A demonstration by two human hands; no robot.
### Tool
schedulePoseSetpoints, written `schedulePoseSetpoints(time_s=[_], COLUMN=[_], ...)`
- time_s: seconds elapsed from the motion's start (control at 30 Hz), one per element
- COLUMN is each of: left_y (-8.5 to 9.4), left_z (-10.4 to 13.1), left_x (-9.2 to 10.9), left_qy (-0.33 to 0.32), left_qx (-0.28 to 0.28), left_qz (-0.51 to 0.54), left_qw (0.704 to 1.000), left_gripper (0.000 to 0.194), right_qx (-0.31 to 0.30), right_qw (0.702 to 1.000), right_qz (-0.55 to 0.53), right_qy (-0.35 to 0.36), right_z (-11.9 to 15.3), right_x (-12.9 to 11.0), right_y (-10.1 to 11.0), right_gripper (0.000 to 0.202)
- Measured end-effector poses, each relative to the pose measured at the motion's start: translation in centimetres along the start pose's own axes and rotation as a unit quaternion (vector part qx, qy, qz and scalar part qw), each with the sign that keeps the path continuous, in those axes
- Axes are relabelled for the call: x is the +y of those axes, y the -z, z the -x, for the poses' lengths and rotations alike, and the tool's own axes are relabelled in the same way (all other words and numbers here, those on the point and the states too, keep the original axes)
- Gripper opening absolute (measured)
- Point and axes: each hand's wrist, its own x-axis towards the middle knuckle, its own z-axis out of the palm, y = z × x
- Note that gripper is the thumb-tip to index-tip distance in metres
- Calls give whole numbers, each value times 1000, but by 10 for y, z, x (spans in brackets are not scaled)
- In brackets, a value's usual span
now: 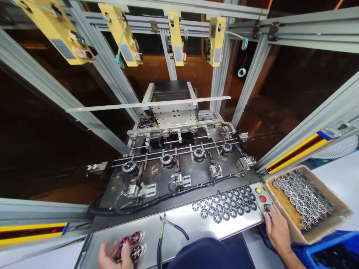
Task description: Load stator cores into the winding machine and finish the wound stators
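My left hand [114, 257], slightly blurred, is at the lower left with thumb and fingers apart. It is over a small group of round motor stators with dark red and copper-coloured parts [136, 237]; whether it touches one I cannot tell. My right hand [278, 228] reaches to the button panel [256, 186], fingers extended at the green button [267, 207]. A red button [263, 198] and a yellow button [258, 190] sit above it. Several grey stator cores [226, 206] lie in rows left of the panel. Four-station fixtures hold round parts [167, 160] behind.
Open wire cutters [163, 221] lie on the metal ledge. At right stands a lined box [301, 233] of stator cores, beside a blue bin [331, 243]. Yellow sensor bars [294, 152] flank the machine. Yellow balancers [176, 39] hang above, under a white crossbar.
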Motion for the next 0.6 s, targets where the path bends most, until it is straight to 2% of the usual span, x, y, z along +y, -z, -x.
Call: schedulePoseSetpoints(time_s=[0.17,0.37,0.6], left_y=[-3,-4,-9], left_z=[1,-1,-2], left_x=[-5,-13,-19], left_qy=[-12,-12,-31], left_qx=[3,-4,12], left_qz=[-36,-39,-51], left_qw=[999,999,998], left_gripper=[93,88,85], right_qx=[7,37,47], right_qw=[1000,998,996], right_qz=[-4,-36,-61], right_qy=[-13,-35,-39], right_z=[-11,-34,-39], right_x=[-3,-12,-11], right_y=[-3,-25,-37], right_gripper=[38,41,47])
